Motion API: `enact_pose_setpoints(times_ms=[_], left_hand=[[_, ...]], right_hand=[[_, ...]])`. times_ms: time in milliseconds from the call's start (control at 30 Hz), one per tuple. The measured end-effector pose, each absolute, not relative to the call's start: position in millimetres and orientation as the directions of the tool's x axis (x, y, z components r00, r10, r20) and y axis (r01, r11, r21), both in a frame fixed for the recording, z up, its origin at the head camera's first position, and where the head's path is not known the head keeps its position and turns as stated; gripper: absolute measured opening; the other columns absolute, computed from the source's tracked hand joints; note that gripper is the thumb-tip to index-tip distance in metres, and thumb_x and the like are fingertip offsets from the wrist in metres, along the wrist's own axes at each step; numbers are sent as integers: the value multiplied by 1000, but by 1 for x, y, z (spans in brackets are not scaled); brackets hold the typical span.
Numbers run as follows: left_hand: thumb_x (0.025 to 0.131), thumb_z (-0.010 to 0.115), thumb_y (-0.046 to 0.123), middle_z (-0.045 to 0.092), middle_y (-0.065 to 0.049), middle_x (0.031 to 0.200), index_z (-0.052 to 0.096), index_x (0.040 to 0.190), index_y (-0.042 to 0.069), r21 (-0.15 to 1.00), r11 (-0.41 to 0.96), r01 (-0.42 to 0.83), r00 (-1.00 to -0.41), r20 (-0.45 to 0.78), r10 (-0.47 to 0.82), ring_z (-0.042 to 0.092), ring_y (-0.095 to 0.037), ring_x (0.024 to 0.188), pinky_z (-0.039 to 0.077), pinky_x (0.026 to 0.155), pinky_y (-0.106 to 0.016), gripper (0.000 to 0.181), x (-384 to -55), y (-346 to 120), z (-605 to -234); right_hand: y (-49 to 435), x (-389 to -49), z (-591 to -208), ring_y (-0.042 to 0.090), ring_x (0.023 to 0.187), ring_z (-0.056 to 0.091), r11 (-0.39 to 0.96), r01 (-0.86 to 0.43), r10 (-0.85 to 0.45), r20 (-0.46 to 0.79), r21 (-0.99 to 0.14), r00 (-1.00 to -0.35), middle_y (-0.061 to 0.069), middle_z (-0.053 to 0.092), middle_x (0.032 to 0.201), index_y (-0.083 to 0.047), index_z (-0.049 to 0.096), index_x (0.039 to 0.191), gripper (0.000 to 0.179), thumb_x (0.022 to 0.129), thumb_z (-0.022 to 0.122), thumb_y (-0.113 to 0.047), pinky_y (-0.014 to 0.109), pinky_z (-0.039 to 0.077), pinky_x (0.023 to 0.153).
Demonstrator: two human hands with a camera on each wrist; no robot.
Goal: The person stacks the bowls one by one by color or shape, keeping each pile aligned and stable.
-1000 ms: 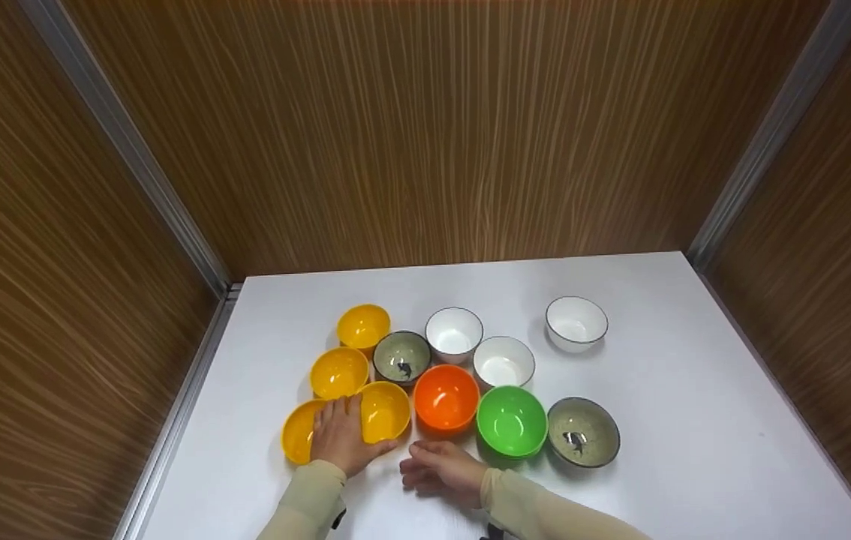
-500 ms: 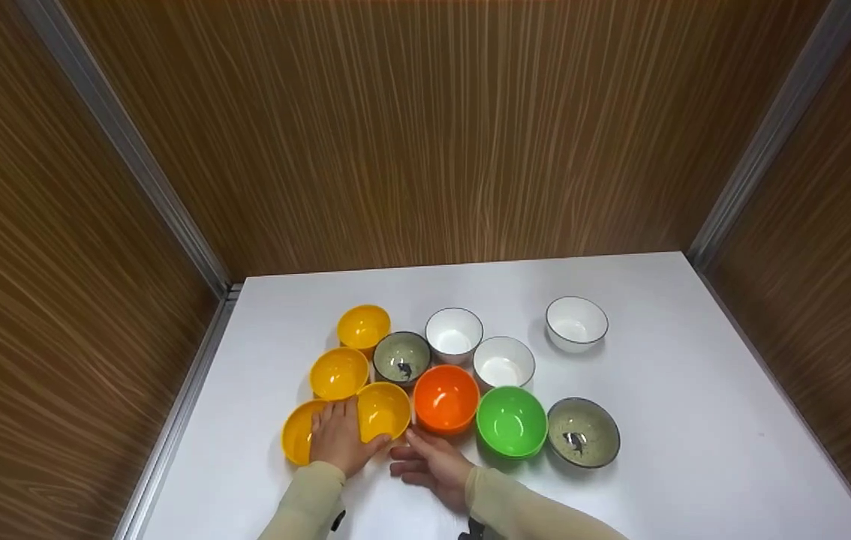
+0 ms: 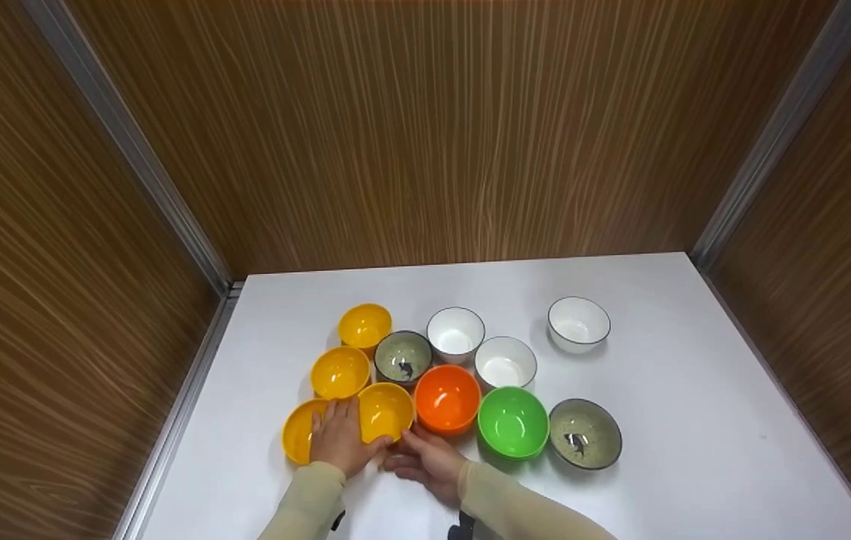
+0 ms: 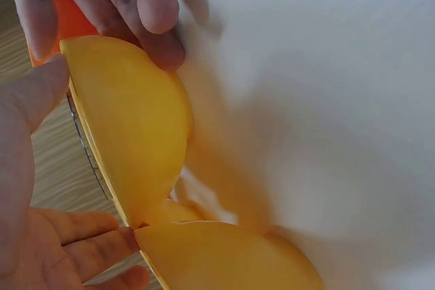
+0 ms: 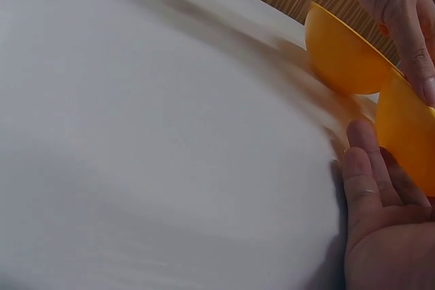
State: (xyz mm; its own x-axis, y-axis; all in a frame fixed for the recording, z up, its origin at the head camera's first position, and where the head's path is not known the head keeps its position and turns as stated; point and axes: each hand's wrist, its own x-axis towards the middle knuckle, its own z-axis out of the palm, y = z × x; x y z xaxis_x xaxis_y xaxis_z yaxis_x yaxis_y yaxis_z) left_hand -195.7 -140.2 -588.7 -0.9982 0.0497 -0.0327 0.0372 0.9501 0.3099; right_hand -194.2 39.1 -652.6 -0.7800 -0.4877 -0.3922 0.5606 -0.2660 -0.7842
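In the head view my left hand (image 3: 341, 439) reaches over the near yellow bowl (image 3: 386, 412). Its thumb lies at the near rim and its fingers at the left rim, where a second yellow bowl (image 3: 298, 431) meets it. The left wrist view shows this grip across the rim of the yellow bowl (image 4: 129, 113). From the near right comes my right hand (image 3: 433, 465), its thumb tip by the rim. Its fairly straight fingers (image 5: 363, 181) lie low against the outer wall of the yellow bowl (image 5: 408, 127). The bowl's base is partly hidden.
Touching or close by stand an orange bowl (image 3: 447, 401), green bowl (image 3: 513, 424), grey bowl (image 3: 403, 358), white bowls (image 3: 455, 334) and further yellow bowls (image 3: 340, 373). Another grey bowl (image 3: 585, 433) and a white bowl (image 3: 578, 324) stand right. Wood-grain walls (image 3: 455, 135) enclose the white table (image 3: 696, 420).
My right hand has moved left, from beneath the orange bowl to the near yellow bowl's side. My left hand has stayed almost in place, and the bowls have hardly shifted.
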Motion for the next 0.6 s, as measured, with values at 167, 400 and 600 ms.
enact_pose_setpoints(times_ms=[167,400,600], left_hand=[[76,71,60,46,-19,141,41,141,-2,309,950,39,-998,-26,49,32,-36,135,13,112,-61,95,-194,-140,-589],[76,70,61,44,-18,144,38,143,-1,313,949,28,-998,-44,44,30,-37,137,10,112,-61,97,-194,-142,-588],[76,71,61,42,-20,145,37,144,-1,317,947,56,-997,-32,70,29,-38,137,12,111,-62,98,-193,-144,-587]], right_hand=[[37,-195,-653,28,98,66,-261,556,-477,-395,-789,-785,13,66,114,-10,32,148,59,99,51,-36,37,53,84],[36,-195,-655,29,100,66,-286,562,-473,-396,-776,-787,15,66,114,-10,36,146,59,97,55,-35,39,52,86],[39,-194,-657,30,101,65,-303,546,-479,-371,-781,-796,16,66,113,-6,35,145,57,98,53,-33,39,52,88]])
